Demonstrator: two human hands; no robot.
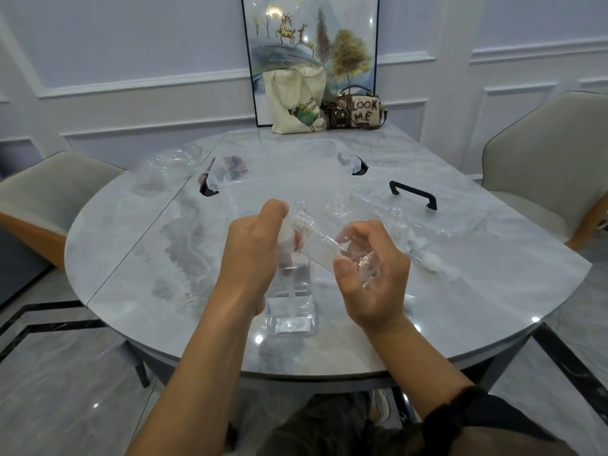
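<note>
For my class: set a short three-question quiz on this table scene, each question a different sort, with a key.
1. True or false: the left hand holds the pump top of the tall clear square bottle.
2. The right hand holds: A) a small clear round bottle, tilted; B) a metal spoon; C) a red cup.
3. Fill in: the brown handbag reads ____.
Key: 1 true; 2 A; 3 LOOK ME.
</note>
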